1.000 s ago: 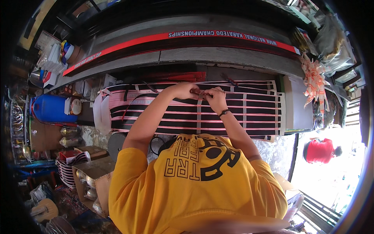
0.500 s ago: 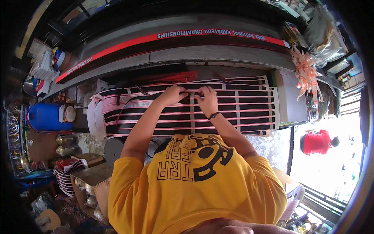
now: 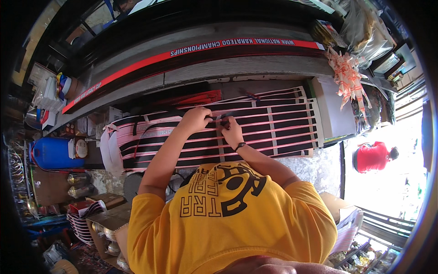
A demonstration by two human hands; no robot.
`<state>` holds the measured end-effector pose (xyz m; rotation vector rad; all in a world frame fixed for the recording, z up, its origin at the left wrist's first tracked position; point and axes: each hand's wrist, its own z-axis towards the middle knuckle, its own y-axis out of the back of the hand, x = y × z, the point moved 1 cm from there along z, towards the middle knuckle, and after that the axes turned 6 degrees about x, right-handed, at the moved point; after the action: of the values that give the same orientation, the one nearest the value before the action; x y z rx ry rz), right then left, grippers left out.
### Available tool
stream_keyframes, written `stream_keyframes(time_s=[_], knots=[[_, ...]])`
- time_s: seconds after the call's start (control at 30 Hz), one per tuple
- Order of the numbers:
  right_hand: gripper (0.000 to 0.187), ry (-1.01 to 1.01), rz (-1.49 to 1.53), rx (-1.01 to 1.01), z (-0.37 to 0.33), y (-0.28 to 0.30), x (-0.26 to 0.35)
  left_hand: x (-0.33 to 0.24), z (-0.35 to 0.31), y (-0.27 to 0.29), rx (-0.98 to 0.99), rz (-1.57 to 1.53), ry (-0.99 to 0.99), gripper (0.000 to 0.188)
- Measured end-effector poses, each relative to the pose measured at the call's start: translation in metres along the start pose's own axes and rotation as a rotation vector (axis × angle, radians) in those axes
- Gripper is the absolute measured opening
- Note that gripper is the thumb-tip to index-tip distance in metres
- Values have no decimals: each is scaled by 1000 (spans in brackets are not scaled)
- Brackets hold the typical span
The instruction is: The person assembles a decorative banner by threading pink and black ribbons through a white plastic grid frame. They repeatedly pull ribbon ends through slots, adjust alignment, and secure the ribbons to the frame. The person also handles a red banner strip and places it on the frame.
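Note:
A stack of long black bands with pink and white edges (image 3: pixel 292 123) lies across the bench in front of me, crossed by several pale strips. Over its middle, my left hand (image 3: pixel 196 119) has its fingers pinched on a thin black strip (image 3: pixel 222 119). My right hand (image 3: pixel 232 131), with a dark band on its wrist, is closed on the same strip a short way to the right. The fingers partly hide the strip, so its ends are not plain. White sheet ends (image 3: pixel 111 148) hang at the stack's left end.
Beyond the stack, a red printed ribbon (image 3: pixel 137 67) runs along a grey ledge (image 3: pixel 200 70). A blue container (image 3: pixel 57 151) stands left. White boxes (image 3: pixel 335 107) and hanging orange-white ribbons (image 3: pixel 346 75) are right. A person in red (image 3: pixel 372 157) is outside. An open carton (image 3: pixel 109 217) sits lower left.
Both hands have moved slightly nearer to me over the stack, the right one turning as it comes. The whole view has tilted and shifted a little. The hands stay closed.

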<state>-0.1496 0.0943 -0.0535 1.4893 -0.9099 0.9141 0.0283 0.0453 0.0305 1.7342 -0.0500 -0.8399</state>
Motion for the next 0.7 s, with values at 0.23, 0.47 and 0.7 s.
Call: stream_keyframes(time_s=[0.23,0.47,0.7], knots=[[28,8,48,56,7,-2,-4,-5,-1,-6,-38,157,-82,11],[22,16,15,61,16,-13,-26,2,18,-14,-252,558,-212,14],[19,32,185,57,14,-13,-28,13,25,-30,-305,598,-96,17]])
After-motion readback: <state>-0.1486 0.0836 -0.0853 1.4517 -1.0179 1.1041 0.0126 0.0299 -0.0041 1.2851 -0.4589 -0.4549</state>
